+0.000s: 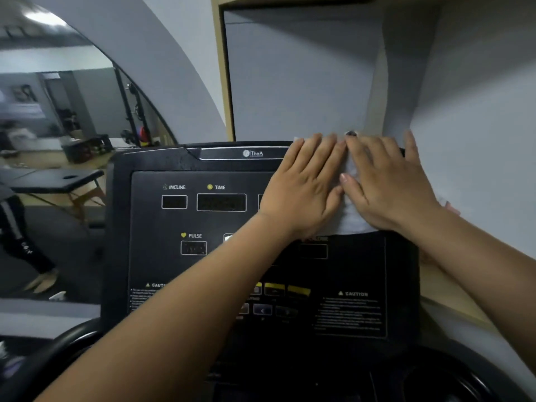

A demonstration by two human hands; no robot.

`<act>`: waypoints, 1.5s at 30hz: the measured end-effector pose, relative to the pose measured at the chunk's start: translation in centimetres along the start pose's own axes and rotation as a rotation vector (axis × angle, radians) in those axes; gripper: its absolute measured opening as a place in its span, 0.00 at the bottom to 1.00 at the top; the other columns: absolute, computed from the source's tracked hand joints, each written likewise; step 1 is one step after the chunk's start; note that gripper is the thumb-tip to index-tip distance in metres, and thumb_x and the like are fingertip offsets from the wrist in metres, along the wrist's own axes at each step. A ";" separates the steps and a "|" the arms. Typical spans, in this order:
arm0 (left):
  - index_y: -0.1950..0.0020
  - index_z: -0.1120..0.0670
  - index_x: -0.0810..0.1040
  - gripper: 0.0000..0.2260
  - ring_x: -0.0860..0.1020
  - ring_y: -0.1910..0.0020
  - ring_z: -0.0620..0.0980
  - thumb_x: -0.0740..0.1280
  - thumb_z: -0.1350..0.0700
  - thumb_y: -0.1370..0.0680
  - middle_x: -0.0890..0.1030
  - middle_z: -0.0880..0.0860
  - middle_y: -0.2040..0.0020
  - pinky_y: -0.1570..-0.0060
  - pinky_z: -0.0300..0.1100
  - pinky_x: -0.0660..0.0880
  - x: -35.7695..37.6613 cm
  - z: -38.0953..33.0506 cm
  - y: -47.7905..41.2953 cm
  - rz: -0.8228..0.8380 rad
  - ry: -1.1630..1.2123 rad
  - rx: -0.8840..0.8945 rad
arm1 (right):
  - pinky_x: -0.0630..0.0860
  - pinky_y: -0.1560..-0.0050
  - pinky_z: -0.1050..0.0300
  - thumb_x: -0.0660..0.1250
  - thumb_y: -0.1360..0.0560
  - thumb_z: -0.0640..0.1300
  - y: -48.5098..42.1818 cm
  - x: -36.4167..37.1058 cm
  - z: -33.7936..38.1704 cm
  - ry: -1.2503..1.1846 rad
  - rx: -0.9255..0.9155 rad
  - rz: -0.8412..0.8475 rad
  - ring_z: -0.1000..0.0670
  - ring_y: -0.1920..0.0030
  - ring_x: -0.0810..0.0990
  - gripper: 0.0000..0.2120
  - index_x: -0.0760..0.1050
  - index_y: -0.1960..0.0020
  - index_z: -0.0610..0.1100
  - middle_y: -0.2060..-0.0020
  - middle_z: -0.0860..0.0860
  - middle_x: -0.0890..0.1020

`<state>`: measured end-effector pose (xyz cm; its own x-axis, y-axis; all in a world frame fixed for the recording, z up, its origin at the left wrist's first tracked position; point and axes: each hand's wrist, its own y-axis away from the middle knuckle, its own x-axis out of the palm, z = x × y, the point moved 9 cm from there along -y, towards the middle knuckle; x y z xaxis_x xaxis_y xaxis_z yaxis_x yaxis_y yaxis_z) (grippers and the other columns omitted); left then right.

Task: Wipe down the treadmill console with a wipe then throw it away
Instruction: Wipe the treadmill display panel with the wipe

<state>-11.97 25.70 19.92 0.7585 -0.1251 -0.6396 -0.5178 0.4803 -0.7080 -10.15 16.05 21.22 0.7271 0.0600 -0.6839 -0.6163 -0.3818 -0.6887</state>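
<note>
The black treadmill console (pixel 179 221) fills the middle of the head view, with INCLINE, TIME and PULSE displays and yellow buttons lower down. A white wipe (pixel 352 219) lies spread flat on the console's upper right part. My left hand (pixel 304 187) presses flat on the wipe's left side, fingers straight and slightly apart. My right hand (pixel 385 181) lies flat on the wipe's right side, fingers pointing up to the console's top edge. The two hands touch at the thumbs. Most of the wipe is hidden under the hands.
A grey wall and a wooden frame (pixel 224 82) rise right behind the console. A large mirror (pixel 72 126) at left reflects a gym room, a black massage table (pixel 58 181) and a person's legs. Black handlebars (pixel 63 343) curve along the bottom.
</note>
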 end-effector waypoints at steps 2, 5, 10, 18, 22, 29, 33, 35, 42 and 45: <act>0.25 0.61 0.66 0.28 0.70 0.32 0.60 0.53 0.45 0.20 0.72 0.60 0.29 0.30 0.54 0.61 -0.6 1.7 -0.4 0.002 -0.029 0.050 | 0.62 0.34 0.32 0.49 0.23 0.58 -1.2 -0.2 1.0 0.009 0.021 0.001 0.37 0.41 0.73 0.29 0.64 0.31 0.40 0.39 0.39 0.75; 0.27 0.61 0.68 0.27 0.73 0.40 0.60 0.53 0.44 0.19 0.75 0.60 0.33 0.39 0.52 0.66 -1.3 4.3 0.1 0.023 -0.066 0.091 | 0.65 0.39 0.35 0.48 0.22 0.58 -2.6 -0.5 3.3 0.017 0.019 0.020 0.36 0.45 0.75 0.28 0.66 0.33 0.40 0.45 0.38 0.77; 0.24 0.61 0.64 0.28 0.71 0.35 0.60 0.51 0.43 0.18 0.72 0.61 0.31 0.35 0.53 0.65 -2.3 9.3 3.5 0.037 -0.125 0.075 | 0.64 0.37 0.33 0.48 0.23 0.59 -4.7 -0.5 8.8 0.014 -0.017 0.035 0.37 0.46 0.75 0.29 0.66 0.32 0.41 0.46 0.39 0.77; 0.24 0.60 0.63 0.28 0.73 0.41 0.59 0.50 0.43 0.18 0.73 0.59 0.34 0.40 0.54 0.68 -4.4 18.2 8.7 0.122 -0.161 0.012 | 0.60 0.34 0.30 0.44 0.23 0.59 -8.6 0.0 18.6 0.003 -0.087 0.072 0.39 0.45 0.75 0.29 0.66 0.31 0.43 0.45 0.42 0.77; 0.21 0.61 0.57 0.31 0.61 0.24 0.59 0.48 0.42 0.18 0.63 0.61 0.23 0.28 0.61 0.57 -5.2 22.1 14.1 0.134 -0.179 -0.064 | 0.45 0.32 0.22 0.45 0.21 0.61 -9.0 0.5 24.8 0.032 -0.148 0.057 0.40 0.29 0.65 0.32 0.55 0.23 0.44 0.30 0.41 0.68; 0.20 0.62 0.45 0.32 0.44 0.20 0.57 0.44 0.42 0.17 0.44 0.61 0.20 0.25 0.63 0.48 -4.7 23.4 23.8 0.216 -0.107 -0.204 | 0.45 0.32 0.23 0.45 0.21 0.62 -5.8 1.8 33.2 0.033 -0.276 0.066 0.40 0.22 0.41 0.35 0.46 0.21 0.44 0.21 0.40 0.45; 0.21 0.64 0.51 0.33 0.48 0.21 0.60 0.51 0.43 0.17 0.49 0.64 0.20 0.27 0.65 0.54 -3.6 19.8 28.4 0.183 -0.030 -0.187 | 0.48 0.33 0.22 0.51 0.23 0.63 -0.6 3.0 34.2 0.005 -0.342 0.110 0.41 0.21 0.46 0.36 0.53 0.21 0.44 0.21 0.40 0.49; 0.21 0.64 0.51 0.34 0.47 0.21 0.61 0.52 0.42 0.18 0.49 0.64 0.20 0.27 0.66 0.54 -3.2 18.9 28.5 0.189 -0.011 -0.176 | 0.47 0.33 0.21 0.52 0.23 0.64 0.7 3.1 33.0 0.021 -0.340 0.123 0.42 0.21 0.48 0.37 0.53 0.21 0.44 0.21 0.42 0.50; 0.20 0.61 0.45 0.34 0.43 0.21 0.57 0.45 0.41 0.19 0.45 0.61 0.20 0.25 0.63 0.46 -5.2 24.5 19.0 0.178 -0.058 -0.141 | 0.44 0.32 0.22 0.43 0.22 0.63 -7.6 1.5 29.9 0.138 -0.191 0.127 0.42 0.21 0.44 0.36 0.44 0.21 0.44 0.21 0.42 0.47; 0.21 0.63 0.46 0.32 0.43 0.21 0.59 0.45 0.45 0.19 0.47 0.63 0.20 0.25 0.63 0.45 -5.3 24.2 19.8 0.147 -0.042 -0.210 | 0.45 0.31 0.23 0.42 0.21 0.63 -7.7 1.4 30.3 0.125 -0.145 0.099 0.41 0.21 0.42 0.35 0.42 0.21 0.45 0.21 0.42 0.45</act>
<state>-16.68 56.83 16.56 0.6824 -0.0287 -0.7304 -0.6914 0.2990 -0.6577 -13.50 46.99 18.26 0.7027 -0.0957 -0.7050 -0.6430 -0.5096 -0.5717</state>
